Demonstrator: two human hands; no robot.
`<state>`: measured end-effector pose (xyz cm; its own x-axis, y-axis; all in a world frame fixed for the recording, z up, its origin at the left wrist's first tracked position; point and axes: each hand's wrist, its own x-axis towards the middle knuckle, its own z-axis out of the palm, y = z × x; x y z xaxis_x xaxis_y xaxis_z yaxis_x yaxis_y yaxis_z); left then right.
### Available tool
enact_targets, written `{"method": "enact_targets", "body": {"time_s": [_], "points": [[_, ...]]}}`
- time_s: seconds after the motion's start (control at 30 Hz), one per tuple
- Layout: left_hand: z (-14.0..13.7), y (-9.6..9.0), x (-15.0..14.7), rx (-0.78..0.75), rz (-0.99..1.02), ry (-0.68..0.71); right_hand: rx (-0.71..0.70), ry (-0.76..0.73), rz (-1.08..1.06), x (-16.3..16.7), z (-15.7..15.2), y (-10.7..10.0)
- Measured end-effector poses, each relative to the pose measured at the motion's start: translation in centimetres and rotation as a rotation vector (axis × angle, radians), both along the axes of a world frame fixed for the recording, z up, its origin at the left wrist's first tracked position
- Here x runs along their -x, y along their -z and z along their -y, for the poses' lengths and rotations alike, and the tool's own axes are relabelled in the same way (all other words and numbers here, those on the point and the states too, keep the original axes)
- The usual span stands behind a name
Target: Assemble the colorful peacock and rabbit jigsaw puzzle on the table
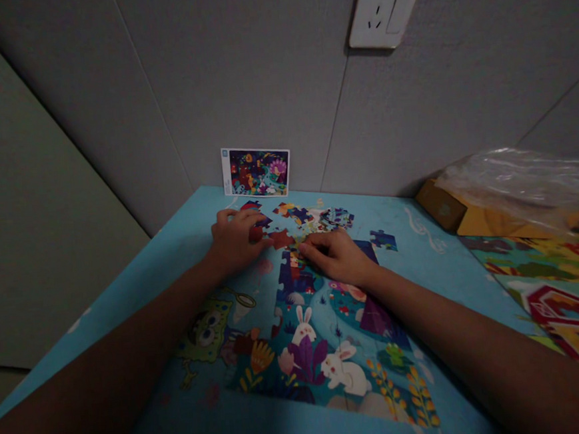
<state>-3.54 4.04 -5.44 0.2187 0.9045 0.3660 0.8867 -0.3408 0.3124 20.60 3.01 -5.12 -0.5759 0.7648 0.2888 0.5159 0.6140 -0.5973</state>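
Observation:
A partly joined jigsaw puzzle (322,321) with white rabbits, plants and a blue stream lies on the table. My right hand (340,256) is over its upper part, thumb and forefinger pinched together at a small puzzle piece near the puzzle's top edge; the piece is mostly hidden. To the left, my left hand (238,241) rests with bent fingers and thumb apart, around loose dark and red pieces. A red puzzle piece (282,238) lies between the two hands. Beyond them is a heap of loose pieces (337,218). One blue piece (383,239) lies apart on the right.
A picture card (258,172) leans on the grey wall behind the light-blue table (171,236). At the right are a yellow box (443,205), clear plastic wrapping (527,178) and a colourful printed sheet (566,289). A wall socket (386,9) is above.

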Motion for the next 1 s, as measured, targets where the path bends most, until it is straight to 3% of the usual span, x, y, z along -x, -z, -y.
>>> {"method": "enact_targets", "body": {"time_s": [0.17, 0.47, 0.73, 1.0], "points": [[0.36, 0.34, -0.31, 0.103, -0.052, 0.140, 0.005, 0.008, -0.001, 0.07, 0.01, 0.05], [-0.40, 0.44, -0.10, 0.087, 0.029, 0.214, -0.001, 0.009, -0.003, -0.01, -0.01, 0.19], [-0.19, -0.02, -0.68, 0.018, 0.072, 0.197, 0.008, 0.011, 0.009, 0.04, -0.08, 0.14], [-0.34, -0.14, -0.74, 0.063, 0.109, 0.189, 0.001, 0.002, 0.004, -0.03, -0.04, 0.05]]}}
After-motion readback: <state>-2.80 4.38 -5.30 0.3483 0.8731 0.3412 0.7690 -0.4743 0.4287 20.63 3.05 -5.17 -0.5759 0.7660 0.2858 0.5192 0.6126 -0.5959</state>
